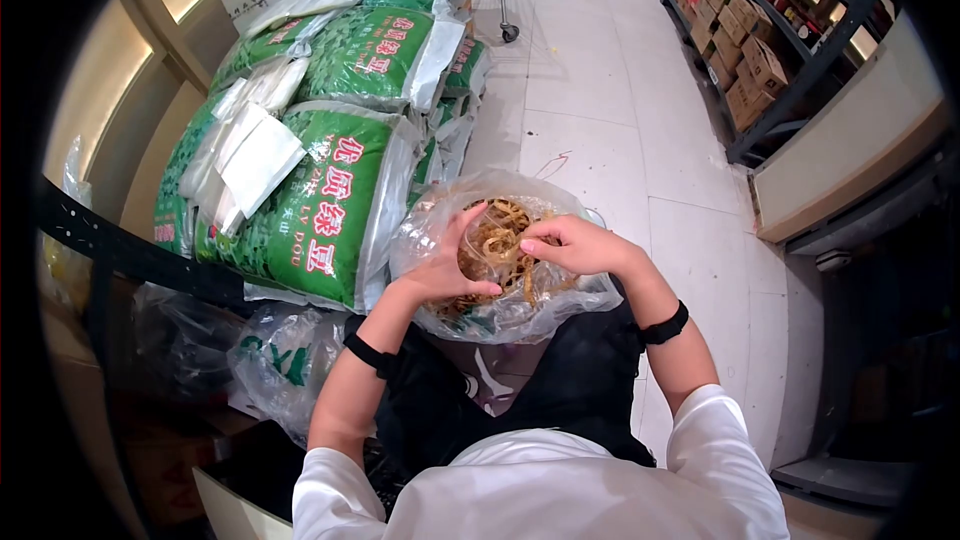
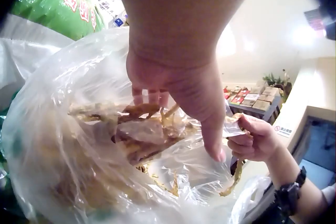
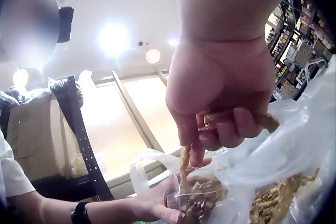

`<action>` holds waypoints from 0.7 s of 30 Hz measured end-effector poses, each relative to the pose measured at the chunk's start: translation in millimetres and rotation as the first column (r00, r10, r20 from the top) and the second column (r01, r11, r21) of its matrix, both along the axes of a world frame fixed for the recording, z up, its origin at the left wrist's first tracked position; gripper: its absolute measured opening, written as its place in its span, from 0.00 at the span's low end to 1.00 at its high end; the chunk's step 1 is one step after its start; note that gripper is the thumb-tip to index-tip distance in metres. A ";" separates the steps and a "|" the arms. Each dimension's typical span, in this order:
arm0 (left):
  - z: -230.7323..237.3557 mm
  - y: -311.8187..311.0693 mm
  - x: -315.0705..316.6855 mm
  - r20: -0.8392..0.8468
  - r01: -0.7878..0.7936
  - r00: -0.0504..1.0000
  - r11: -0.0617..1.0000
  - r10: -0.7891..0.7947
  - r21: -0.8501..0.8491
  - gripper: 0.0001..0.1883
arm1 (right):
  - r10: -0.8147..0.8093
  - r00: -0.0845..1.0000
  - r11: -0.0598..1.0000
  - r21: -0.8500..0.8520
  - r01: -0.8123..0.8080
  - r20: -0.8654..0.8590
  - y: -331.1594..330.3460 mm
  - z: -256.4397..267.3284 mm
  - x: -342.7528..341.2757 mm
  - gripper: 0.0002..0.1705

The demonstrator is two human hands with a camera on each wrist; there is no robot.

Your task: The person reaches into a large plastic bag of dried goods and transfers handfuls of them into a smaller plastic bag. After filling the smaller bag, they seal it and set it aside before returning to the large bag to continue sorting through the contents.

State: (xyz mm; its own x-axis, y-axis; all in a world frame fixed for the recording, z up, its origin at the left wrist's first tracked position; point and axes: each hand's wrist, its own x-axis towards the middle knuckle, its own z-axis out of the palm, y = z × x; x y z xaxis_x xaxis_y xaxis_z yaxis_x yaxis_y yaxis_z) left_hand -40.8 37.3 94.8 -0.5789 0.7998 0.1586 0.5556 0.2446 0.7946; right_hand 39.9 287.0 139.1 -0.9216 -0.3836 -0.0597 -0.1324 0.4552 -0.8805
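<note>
2 hands meet over a large clear bag of brown strips.
The right hand pinches 1 brown strip; the left hand spreads its thumb and fingers apart beside a small clear bag that holds brown pieces, within the mouth of the large bag, which sits just beyond the knees in dark trousers. To the left, green sacks lie piled, with white bags on top; far right, a shelf bears cardboard boxes.
</note>
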 end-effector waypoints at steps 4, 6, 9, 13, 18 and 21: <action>16.8 5.3 10.7 -0.052 -0.024 0.998 0.993 0.018 -0.113 0.63 | -0.071 0.997 0.992 0.099 0.074 -0.032 -11.5 7.0 -1.8 0.18; 17.5 11.0 12.2 -0.075 -0.012 0.997 0.992 0.003 -0.128 0.62 | -0.028 0.954 0.981 0.177 0.084 -0.297 -25.7 -5.3 -4.1 0.16; 15.1 15.8 14.6 -0.088 0.058 0.994 0.998 -0.062 -0.040 0.58 | 0.017 0.984 0.906 0.419 0.061 -0.179 -36.1 -7.4 -1.5 0.14; 9.7 12.7 11.8 -0.119 0.056 0.991 0.996 -0.064 -0.072 0.59 | -0.101 0.970 0.941 0.294 0.165 -0.221 -36.2 -2.5 8.0 0.18; 5.7 10.1 8.7 -0.147 -0.067 0.988 0.994 0.054 -0.082 0.62 | -0.381 0.782 0.907 -0.034 0.420 -0.492 -33.0 2.5 -0.3 0.18; 10.6 13.5 10.8 -0.053 -0.116 0.992 0.993 0.115 -0.014 0.61 | -0.665 0.739 0.560 -0.584 0.588 0.106 -32.1 18.0 -4.1 0.17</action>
State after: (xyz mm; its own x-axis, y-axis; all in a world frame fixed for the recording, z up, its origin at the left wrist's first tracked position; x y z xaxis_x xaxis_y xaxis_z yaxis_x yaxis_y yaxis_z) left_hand -30.0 50.7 105.4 -0.6589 0.7310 0.1776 0.5631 0.3228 0.7607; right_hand 35.8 254.9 157.1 -0.9261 0.3690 0.0785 -0.1204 -0.0919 -0.9885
